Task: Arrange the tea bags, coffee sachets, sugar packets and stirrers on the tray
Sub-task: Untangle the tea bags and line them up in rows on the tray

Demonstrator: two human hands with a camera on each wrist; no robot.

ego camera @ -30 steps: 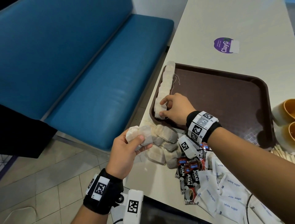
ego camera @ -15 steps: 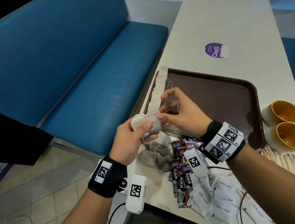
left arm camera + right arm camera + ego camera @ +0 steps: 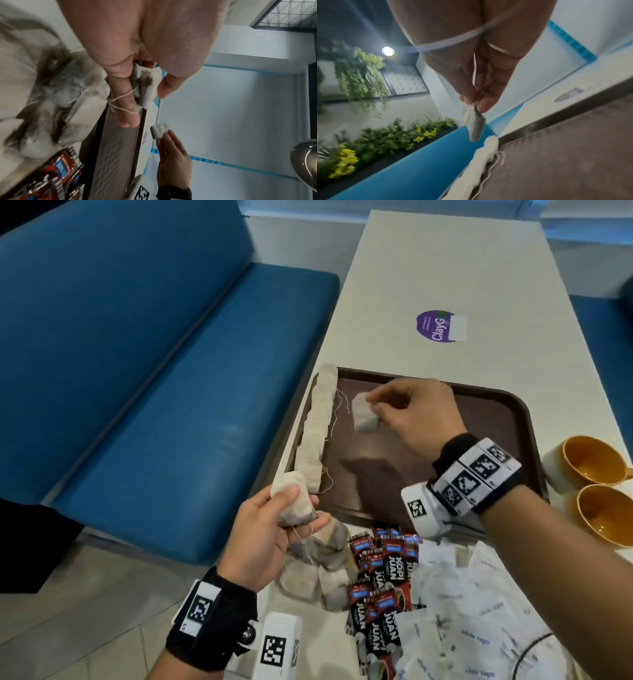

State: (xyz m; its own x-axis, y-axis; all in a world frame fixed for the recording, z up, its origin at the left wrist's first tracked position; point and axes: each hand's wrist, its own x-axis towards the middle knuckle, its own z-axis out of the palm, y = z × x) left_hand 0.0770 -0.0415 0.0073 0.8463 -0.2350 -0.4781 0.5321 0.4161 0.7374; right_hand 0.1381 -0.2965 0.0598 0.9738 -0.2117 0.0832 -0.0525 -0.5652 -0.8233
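While hovering: right hand (image 3: 416, 415) is pinching a soft white paper tea bag (image 3: 365, 416) over the brown plastic tray (image 3: 479, 419).
Left hand (image 3: 270, 537): gripping spare tea bags (image 3: 293, 505).
Handling: probably light, floppy; top-edge pinch is looking safest.

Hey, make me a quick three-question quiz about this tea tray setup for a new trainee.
1. True or false: the right hand pinches a tea bag above the tray.
2. Along which side of the tray does the row of tea bags run: left or right?
3. Fill in: the coffee sachets lie on the ____, not the tray.

Key: 1 true. 2 left. 3 table.
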